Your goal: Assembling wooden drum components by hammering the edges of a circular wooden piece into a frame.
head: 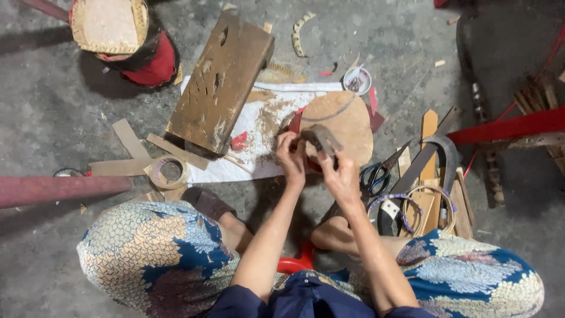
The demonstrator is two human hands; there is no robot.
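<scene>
Both hands, the left hand [291, 158] and right hand [336, 175], are pinching with closed fingers a short dark curved strip [322, 139] slanting over the round tan woven disc [344, 121].

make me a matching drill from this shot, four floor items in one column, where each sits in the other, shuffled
Things:
1 wooden board
2 tape roll
3 scissors
4 small bowl

Places:
A right of the right hand
B above the round woven piece
C left of the left hand, by the cardboard strips
D tilted, upper left of the white sheet

Pairs: 1-D, 2-C, 3-A, 4-B
</scene>
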